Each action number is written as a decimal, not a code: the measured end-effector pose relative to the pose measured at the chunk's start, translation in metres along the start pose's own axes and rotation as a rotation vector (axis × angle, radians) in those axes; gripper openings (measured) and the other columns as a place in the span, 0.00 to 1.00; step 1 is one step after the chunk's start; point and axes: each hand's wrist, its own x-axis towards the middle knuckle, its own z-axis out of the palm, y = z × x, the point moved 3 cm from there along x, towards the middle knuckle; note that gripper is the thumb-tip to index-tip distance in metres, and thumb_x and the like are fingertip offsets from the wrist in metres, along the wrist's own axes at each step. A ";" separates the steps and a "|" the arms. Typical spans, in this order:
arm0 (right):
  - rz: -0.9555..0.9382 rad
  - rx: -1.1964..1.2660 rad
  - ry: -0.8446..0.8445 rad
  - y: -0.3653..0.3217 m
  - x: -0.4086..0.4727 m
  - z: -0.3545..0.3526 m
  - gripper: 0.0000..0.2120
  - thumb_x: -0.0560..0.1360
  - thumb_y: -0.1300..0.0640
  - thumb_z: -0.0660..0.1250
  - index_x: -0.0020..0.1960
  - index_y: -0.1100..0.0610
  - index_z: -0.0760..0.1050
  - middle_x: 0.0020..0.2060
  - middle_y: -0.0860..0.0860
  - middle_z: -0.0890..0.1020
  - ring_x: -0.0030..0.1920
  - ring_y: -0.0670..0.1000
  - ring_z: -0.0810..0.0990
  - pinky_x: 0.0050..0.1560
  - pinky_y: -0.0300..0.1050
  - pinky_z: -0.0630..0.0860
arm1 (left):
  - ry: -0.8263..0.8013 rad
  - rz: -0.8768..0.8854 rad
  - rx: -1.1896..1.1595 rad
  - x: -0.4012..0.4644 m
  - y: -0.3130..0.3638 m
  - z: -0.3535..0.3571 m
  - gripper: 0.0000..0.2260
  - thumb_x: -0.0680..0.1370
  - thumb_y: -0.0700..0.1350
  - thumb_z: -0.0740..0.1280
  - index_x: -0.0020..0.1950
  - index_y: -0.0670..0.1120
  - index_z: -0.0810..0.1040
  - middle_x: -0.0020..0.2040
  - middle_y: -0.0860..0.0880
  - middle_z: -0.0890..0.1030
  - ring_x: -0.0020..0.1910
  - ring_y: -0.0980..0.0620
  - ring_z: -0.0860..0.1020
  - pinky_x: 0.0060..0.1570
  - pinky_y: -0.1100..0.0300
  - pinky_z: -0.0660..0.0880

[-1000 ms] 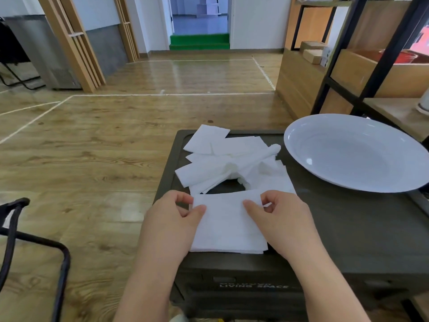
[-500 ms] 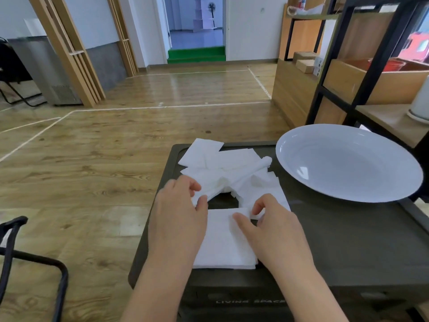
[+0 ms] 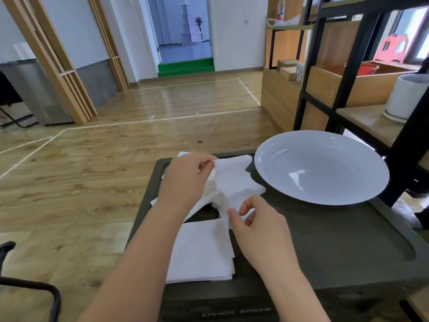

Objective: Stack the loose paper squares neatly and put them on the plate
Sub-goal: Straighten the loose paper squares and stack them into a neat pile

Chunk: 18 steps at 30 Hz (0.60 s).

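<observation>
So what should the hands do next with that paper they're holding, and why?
Probably lay it flat on the neat stack near the table's front edge. The left hand pinches the lifted paper square's far corner and the right hand its near edge. The plate holds nothing yet, and more loose squares lie behind, so stacking likely comes first.

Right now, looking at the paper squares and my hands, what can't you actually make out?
- Head view: the loose pile is partly behind the left hand, so its count is unknown.
- How many sheets the neat stack holds: the edges are too fine.
- Whether the right hand pinches one sheet or several: its fingers cover the corner.
- The table front is cut off by the bottom edge.
</observation>
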 end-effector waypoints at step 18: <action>-0.191 0.603 -0.122 -0.023 -0.007 -0.017 0.32 0.67 0.43 0.72 0.63 0.25 0.58 0.56 0.25 0.69 0.56 0.29 0.69 0.45 0.27 0.65 | -0.117 -0.016 -0.649 -0.075 -0.005 -0.061 0.08 0.77 0.46 0.64 0.45 0.56 0.83 0.42 0.53 0.84 0.40 0.52 0.81 0.38 0.57 0.76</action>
